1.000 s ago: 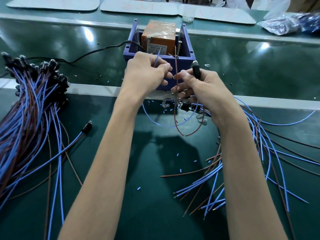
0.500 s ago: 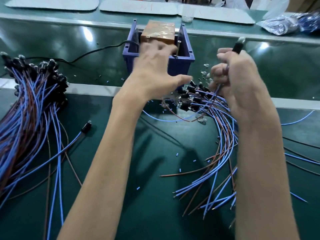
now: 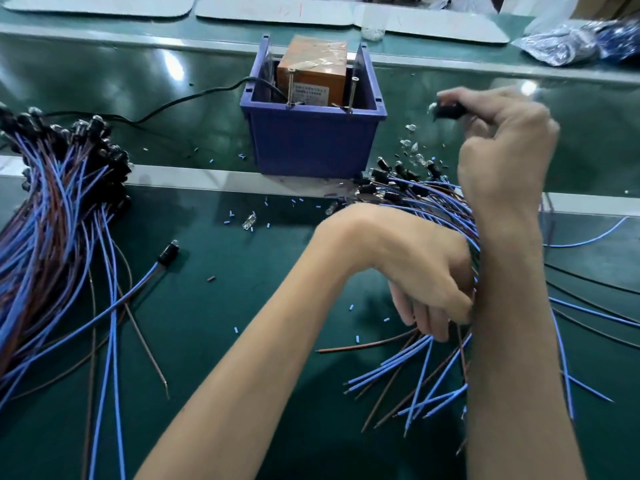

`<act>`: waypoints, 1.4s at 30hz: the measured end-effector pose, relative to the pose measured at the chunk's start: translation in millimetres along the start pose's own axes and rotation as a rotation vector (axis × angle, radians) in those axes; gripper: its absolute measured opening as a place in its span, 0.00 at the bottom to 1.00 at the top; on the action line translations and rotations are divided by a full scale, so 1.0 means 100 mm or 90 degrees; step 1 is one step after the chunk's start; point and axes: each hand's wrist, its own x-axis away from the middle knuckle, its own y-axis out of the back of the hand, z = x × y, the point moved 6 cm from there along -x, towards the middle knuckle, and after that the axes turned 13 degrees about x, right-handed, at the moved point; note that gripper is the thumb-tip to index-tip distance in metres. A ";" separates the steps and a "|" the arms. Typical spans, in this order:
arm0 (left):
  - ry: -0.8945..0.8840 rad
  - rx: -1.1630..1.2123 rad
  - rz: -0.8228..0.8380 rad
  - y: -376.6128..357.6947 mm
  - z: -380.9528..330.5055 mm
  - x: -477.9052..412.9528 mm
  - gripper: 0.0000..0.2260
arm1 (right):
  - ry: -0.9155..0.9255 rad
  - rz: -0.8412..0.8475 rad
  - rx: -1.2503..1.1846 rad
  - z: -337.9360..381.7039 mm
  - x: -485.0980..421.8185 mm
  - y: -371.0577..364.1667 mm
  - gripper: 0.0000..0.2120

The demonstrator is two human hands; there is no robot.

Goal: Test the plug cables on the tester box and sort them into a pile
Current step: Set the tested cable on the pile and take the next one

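Note:
The tester box (image 3: 313,76), orange, sits inside a blue bin (image 3: 311,140) at the back centre with two metal pins sticking up. My right hand (image 3: 502,133) is raised to the right of the bin and pinches the black plug (image 3: 446,110) of a cable. My left hand (image 3: 426,278) is lower, bent at the wrist, its fingers curled down into the blue and brown wires of the right-hand cable heap (image 3: 422,372). A large pile of cables (image 3: 52,216) with black plugs lies at the left.
A single blue cable with a black plug (image 3: 168,252) lies apart from the left pile. A black power cord (image 3: 173,102) runs from the bin to the left. Small blue insulation bits (image 3: 235,330) dot the green mat. Plastic bags (image 3: 571,43) lie at the back right.
My left hand has dropped from the tester box down to the wires of the right heap. My right hand moved further right, holding the plug up.

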 end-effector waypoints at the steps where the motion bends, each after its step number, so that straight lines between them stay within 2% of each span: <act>1: 0.004 0.003 -0.012 0.04 0.02 0.03 0.13 | -0.018 0.056 0.030 -0.04 0.00 -0.08 0.25; 5: 0.046 -0.033 -0.172 0.47 0.29 0.26 0.11 | -0.072 0.360 0.192 -0.29 0.12 -0.53 0.21; 7: 0.114 -0.121 -0.293 0.79 0.57 0.46 0.10 | -0.071 0.425 0.209 -0.37 0.18 -0.63 0.19; 9: 0.212 -0.165 -0.388 1.05 0.93 0.72 0.12 | -0.059 0.444 0.197 -0.37 0.20 -0.65 0.18; 14: 0.350 0.015 -0.523 1.27 1.76 1.36 0.22 | -0.071 0.453 0.148 -0.39 0.18 -0.65 0.18; 17: 0.410 0.055 -0.555 1.24 2.05 1.62 0.28 | -0.068 0.456 0.139 -0.38 0.17 -0.66 0.18; 19: 0.443 0.085 -0.554 1.17 2.18 1.74 0.27 | -0.066 0.458 0.129 -0.37 0.18 -0.68 0.18; 22: 0.444 0.092 -0.564 1.14 2.29 1.83 0.20 | -0.059 0.471 0.108 -0.33 0.19 -0.70 0.19; 25: 0.412 0.069 -0.565 1.15 2.24 1.78 0.15 | -0.041 0.485 0.106 -0.30 0.20 -0.73 0.19; 31: 0.259 0.048 -0.491 1.11 1.71 1.41 0.17 | 0.056 0.514 0.057 -0.10 0.26 -0.75 0.18; 36: 0.063 -0.032 -0.508 1.10 1.04 1.06 0.16 | 0.137 0.681 -0.056 0.19 0.51 -0.88 0.25; 38: -0.026 -0.046 -0.536 1.08 0.82 0.97 0.14 | 0.135 0.742 -0.146 0.30 0.63 -0.94 0.26; 39: -0.071 -0.034 -0.550 1.07 0.74 0.95 0.14 | 0.130 0.754 -0.214 0.35 0.68 -0.97 0.21; 40: -0.111 -0.020 -0.564 1.08 0.66 0.93 0.13 | 0.123 0.742 -0.289 0.40 0.69 -0.98 0.16; 42: -0.181 -0.002 -0.605 1.08 0.54 0.93 0.12 | 0.080 0.674 -0.434 0.46 0.64 -0.95 0.13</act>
